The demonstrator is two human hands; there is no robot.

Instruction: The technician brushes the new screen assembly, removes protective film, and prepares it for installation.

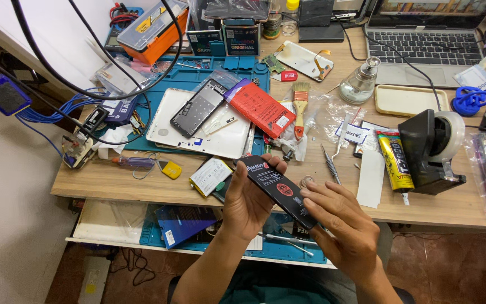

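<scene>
Our left hand [247, 207] and right hand [341, 222] each closing a grip on one black battery [278, 190], held between them above the bench [113, 181] edge, silver battery [210, 176] just left, screwdriver [329, 164] beyond the fingertips

Bare wood [142, 183] by the screwdriver [132, 162]; tape dispenser [431, 149] blocks right.
</scene>
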